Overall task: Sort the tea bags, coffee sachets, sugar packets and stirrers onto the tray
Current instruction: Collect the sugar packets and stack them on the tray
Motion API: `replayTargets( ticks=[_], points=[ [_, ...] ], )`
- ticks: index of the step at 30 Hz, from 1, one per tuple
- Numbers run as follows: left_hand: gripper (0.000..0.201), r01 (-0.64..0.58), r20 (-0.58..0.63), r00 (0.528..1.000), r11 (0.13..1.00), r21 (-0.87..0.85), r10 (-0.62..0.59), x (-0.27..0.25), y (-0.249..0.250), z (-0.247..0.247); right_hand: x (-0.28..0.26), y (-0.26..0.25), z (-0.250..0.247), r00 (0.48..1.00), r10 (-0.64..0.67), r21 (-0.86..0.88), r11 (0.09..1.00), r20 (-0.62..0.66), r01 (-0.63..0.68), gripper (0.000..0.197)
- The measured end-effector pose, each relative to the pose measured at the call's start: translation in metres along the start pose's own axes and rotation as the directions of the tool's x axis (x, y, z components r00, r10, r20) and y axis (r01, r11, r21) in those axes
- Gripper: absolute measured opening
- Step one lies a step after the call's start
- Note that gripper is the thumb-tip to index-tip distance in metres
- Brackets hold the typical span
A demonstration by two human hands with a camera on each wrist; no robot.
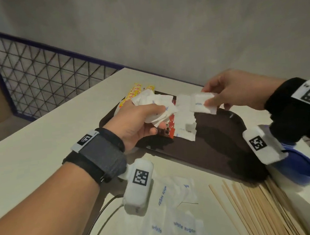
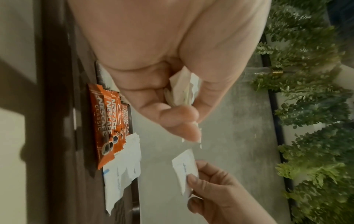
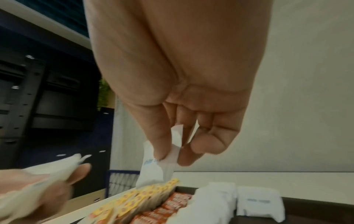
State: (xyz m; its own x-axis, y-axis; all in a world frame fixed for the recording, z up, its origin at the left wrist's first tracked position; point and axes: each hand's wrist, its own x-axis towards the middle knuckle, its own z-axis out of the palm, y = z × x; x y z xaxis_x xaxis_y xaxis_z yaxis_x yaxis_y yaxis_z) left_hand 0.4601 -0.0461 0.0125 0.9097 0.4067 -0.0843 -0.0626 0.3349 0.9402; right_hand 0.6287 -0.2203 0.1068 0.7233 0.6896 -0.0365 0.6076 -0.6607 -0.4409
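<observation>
Left hand (image 1: 137,119) grips a bunch of sugar packets (image 1: 155,106) over the tray (image 1: 218,149). Right hand (image 1: 242,91) fingers (image 3: 162,136) pinch one packet (image 1: 202,103) above the tray. On the tray: tea bags (image 1: 133,95), coffee sachets (image 2: 107,125), more sugar. Loose packets (image 1: 173,209) and stirrers (image 1: 256,211) lie on the bench (image 1: 40,146).

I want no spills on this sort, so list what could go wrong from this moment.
1. The left hand grips a loose bunch of sugar packets above the tray; some may slip out onto the coffee sachets and mix the groups.
2. The right hand pinches a single sugar packet by one end; it may drop crooked.
3. The wooden stirrers lie close to the table edge; the right wrist could knock them off.
</observation>
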Motion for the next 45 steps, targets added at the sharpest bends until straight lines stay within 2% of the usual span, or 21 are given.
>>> replayTargets(
  ticks=[4,6,9,12,15,18,20,23,26,30,34,38,40,42,45],
  points=[
    [0.034,0.006,-0.002,1.0,0.996,-0.089,-0.006,-0.001,0.002,0.005,0.029,0.025,-0.005,0.982,0.163,0.037,0.986,-0.094,-0.161,0.014],
    [0.027,0.029,0.025,0.999,0.991,-0.132,-0.026,-0.002,0.003,0.005,0.045,0.038,-0.001,0.965,0.249,0.056,0.968,-0.083,-0.245,0.014],
    [0.03,0.06,0.047,0.998,0.982,-0.181,-0.053,0.0,0.001,0.002,0.066,0.057,0.006,0.939,0.341,0.102,0.937,-0.046,-0.335,0.023],
    [0.032,0.078,0.048,0.996,0.971,-0.227,-0.069,0.003,0.0,0.0,0.077,0.068,0.011,0.926,0.373,0.183,0.916,-0.063,-0.357,0.03],
    [0.029,0.087,0.048,0.996,0.963,-0.255,-0.077,0.005,0.0,-0.001,0.085,0.071,0.011,0.927,0.364,0.222,0.915,-0.091,-0.337,0.022],
    [0.031,0.079,0.045,0.997,0.964,-0.253,-0.07,0.006,-0.001,-0.001,0.092,0.067,0.009,0.916,0.401,0.249,0.89,-0.026,-0.382,0.024],
    [0.032,0.073,0.047,0.997,0.967,-0.246,-0.064,0.008,-0.001,-0.002,0.094,0.063,0.007,0.906,0.422,0.241,0.877,0.031,-0.416,0.031],
    [0.028,0.068,0.044,0.997,0.967,-0.245,-0.059,0.009,-0.002,-0.003,0.098,0.059,0.01,0.899,0.437,0.147,0.889,0.004,-0.433,0.026],
    [0.031,0.067,0.027,0.998,0.968,-0.242,-0.063,0.01,-0.004,-0.002,0.106,0.058,0.022,0.903,0.429,0.001,0.903,-0.033,-0.429,0.014],
    [0.035,0.066,0.025,0.998,0.966,-0.252,-0.062,0.012,-0.004,-0.002,0.122,0.06,0.036,0.913,0.408,-0.13,0.904,-0.017,-0.407,0.018],
    [0.034,0.081,0.05,0.996,0.966,-0.244,-0.071,0.013,-0.007,-0.002,0.129,0.06,0.04,0.918,0.394,-0.116,0.911,-0.033,-0.396,0.016],
    [0.038,0.106,0.061,0.994,0.966,-0.236,-0.094,0.013,-0.009,0.0,0.132,0.067,0.042,0.939,0.341,-0.066,0.937,-0.052,-0.344,0.033],
    [0.035,0.094,0.059,0.995,0.968,-0.233,-0.083,0.013,-0.009,0.001,0.131,0.067,0.038,0.95,0.286,-0.06,0.954,-0.125,-0.295,0.038],
    [0.03,0.074,0.065,0.996,0.97,-0.233,-0.06,0.012,-0.009,0.001,0.123,0.057,0.03,0.962,0.208,-0.102,0.968,-0.175,-0.228,0.035],
    [0.027,0.051,0.07,0.997,0.976,-0.211,-0.037,0.011,-0.009,0.0,0.103,0.027,0.017,0.985,0.115,0.022,0.993,-0.126,-0.113,0.032]
  ],
)
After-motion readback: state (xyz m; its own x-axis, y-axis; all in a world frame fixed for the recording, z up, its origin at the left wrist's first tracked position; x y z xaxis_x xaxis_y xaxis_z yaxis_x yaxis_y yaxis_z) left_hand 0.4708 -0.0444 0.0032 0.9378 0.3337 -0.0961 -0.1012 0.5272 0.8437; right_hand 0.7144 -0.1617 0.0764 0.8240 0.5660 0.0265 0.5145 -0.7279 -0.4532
